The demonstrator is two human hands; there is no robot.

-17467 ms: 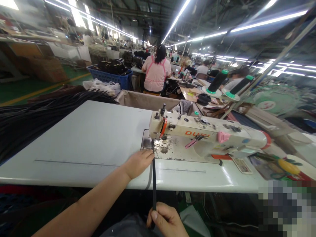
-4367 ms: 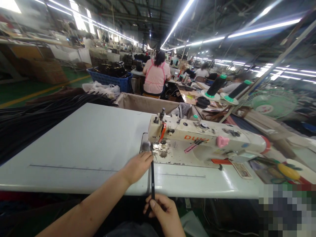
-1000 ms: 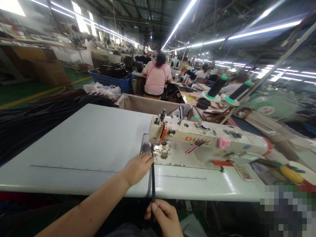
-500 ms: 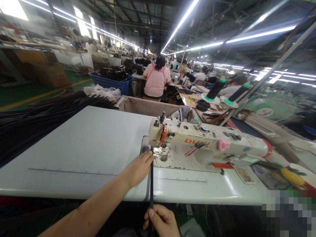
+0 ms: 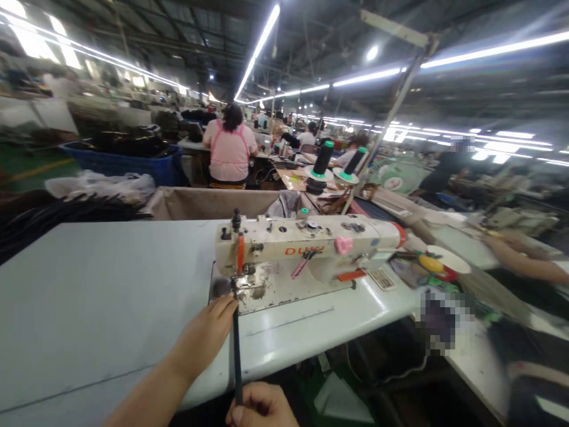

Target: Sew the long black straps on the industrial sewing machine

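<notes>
A long narrow black strip [image 5: 237,353] runs from the needle area of a white sewing machine [image 5: 284,237] down over the table's front edge. Close beside the presser foot, my left hand [image 5: 207,332] has its fingers closed on the far end of the strip, against the machine bed. My right hand [image 5: 264,408] pinches the lower part of the strip between thumb and fingers, just off the table edge. The strip is stretched fairly straight between both hands. Its far end is hidden under my left fingers and the foot.
Pink-handled snips [image 5: 302,265] are on the machine. Two black thread cones [image 5: 322,160] stand behind it. A pile of black strips [image 5: 66,216] lies at left, a blue basket [image 5: 128,163] beyond. A person in a pink apron [image 5: 231,148] sits ahead; another person's arm [image 5: 520,258] shows at right.
The view has swung to the right, so machine and table appear further left. More of the right-hand side shows. Both hands keep their hold on the strip.
</notes>
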